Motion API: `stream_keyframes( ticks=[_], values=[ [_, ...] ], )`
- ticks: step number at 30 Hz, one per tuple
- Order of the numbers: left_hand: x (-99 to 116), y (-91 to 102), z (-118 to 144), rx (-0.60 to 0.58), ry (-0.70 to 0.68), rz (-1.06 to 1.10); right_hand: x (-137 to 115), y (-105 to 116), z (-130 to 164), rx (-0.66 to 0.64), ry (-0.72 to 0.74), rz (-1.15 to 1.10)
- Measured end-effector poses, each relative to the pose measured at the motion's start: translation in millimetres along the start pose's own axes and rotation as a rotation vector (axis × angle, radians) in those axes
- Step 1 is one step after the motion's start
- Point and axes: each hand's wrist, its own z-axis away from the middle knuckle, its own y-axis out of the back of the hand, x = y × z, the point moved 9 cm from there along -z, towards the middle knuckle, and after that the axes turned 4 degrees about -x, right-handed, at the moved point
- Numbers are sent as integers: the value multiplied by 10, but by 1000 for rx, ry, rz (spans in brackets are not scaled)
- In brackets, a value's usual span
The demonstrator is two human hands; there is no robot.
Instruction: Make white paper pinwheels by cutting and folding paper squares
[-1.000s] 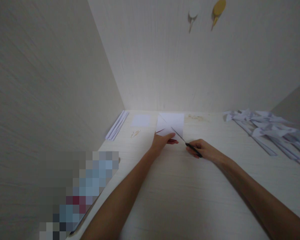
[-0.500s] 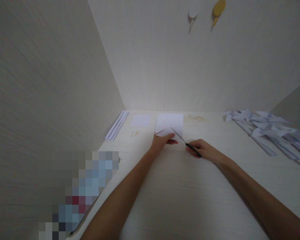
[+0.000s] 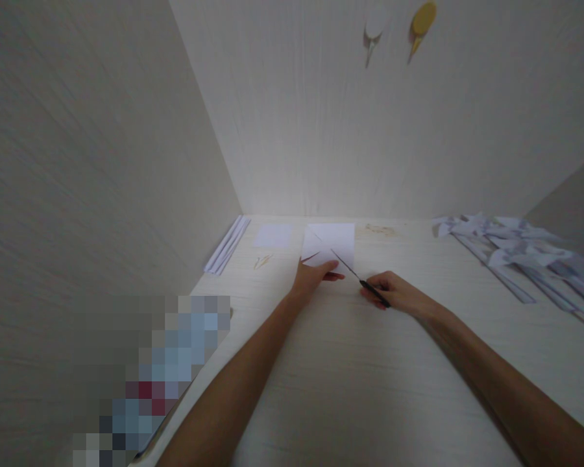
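A square sheet of white paper (image 3: 333, 237) has a faint diagonal crease and a slit at its lower left. My left hand (image 3: 316, 274) grips its near edge, thumb on top and fingers underneath. My right hand (image 3: 387, 289) is closed around the black handle of what look like scissors (image 3: 374, 293). One thin dark blade lies diagonally across the paper's lower right part, pointing toward the middle. The other blade cannot be made out.
White paper sticks (image 3: 227, 244) lie by the left wall, beside a pale paper square (image 3: 272, 235) and small pins (image 3: 263, 261). More small pieces (image 3: 379, 229) lie behind the right hand. Paper pinwheels (image 3: 509, 250) on sticks are piled at right. Hooks (image 3: 423, 19) hang on the back wall.
The whole view has shifted slightly. Both hands, the paper and the scissors keep nearly the same places relative to each other.
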Motion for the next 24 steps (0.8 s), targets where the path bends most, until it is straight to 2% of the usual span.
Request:
stream_keyframes(
  ticks=[5,8,10,13,18,20,24],
  values=[
    [8,120,-94,54,-70,94,9,0,43,-79,-20,8],
    [20,254,-159,120,-118,213,16,23,85,-83,-17,-96],
    [21,272,-181,111,-130,258,1,106,83,30,33,-269],
    [-5,188,-157,58,-109,207,28,284,91,356,97,-544],
    [-15,-116,-12,-98,-130,-32,70,303,144,734,90,-679],
    [1,-209,37,-152,-161,-90,77,299,173,814,89,-660],
    [41,-264,79,-159,-226,-147,69,296,177,827,120,-611]
  ],
)
